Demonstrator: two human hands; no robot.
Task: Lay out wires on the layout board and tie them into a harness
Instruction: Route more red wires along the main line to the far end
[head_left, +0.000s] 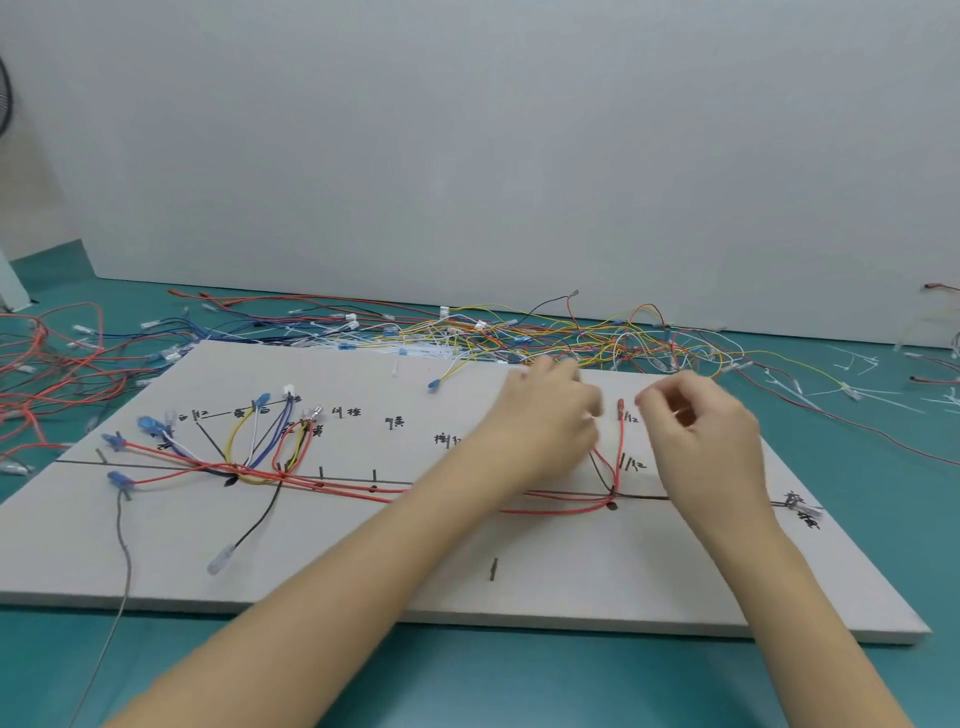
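left hand (545, 415) curled, grip on anything too hard to tell. right hand (701, 421) curled too, same doubt. between them, red wire (621, 441) on layout board (363, 561). far behind, loose wires (519, 332) piled.

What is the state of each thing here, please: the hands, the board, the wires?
left hand: fingers curled over the board, grip hidden.
right hand: fingertips pinched together, what they hold is unclear.
layout board: flat on the table, partly wired.
red wire: laid along a branch, untied.
loose wires: tangled behind the board.
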